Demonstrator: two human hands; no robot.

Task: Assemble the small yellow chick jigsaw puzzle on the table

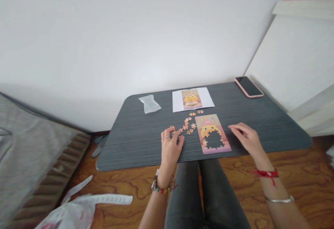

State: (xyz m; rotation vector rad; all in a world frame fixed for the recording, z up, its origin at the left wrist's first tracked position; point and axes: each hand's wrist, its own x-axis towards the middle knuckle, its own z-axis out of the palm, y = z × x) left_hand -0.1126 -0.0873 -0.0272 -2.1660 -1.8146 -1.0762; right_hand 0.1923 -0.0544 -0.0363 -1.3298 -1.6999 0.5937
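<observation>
A jigsaw puzzle of a yellow figure in a pink hat lies on the dark table, with a gap in its lower middle. Loose puzzle pieces are scattered left of it. My left hand rests among the nearest pieces, fingers spread, fingertips at the table surface. Just right of the puzzle hovers my right hand, thumb and fingertips pressed together; whatever they may hold is too small or hidden to make out. Behind the pieces sits a creased paper printed with the same picture.
A clear plastic bag lies at the table's back left, and a phone at its back right. The table stands against a white wall. On the floor at left is a white plastic bag.
</observation>
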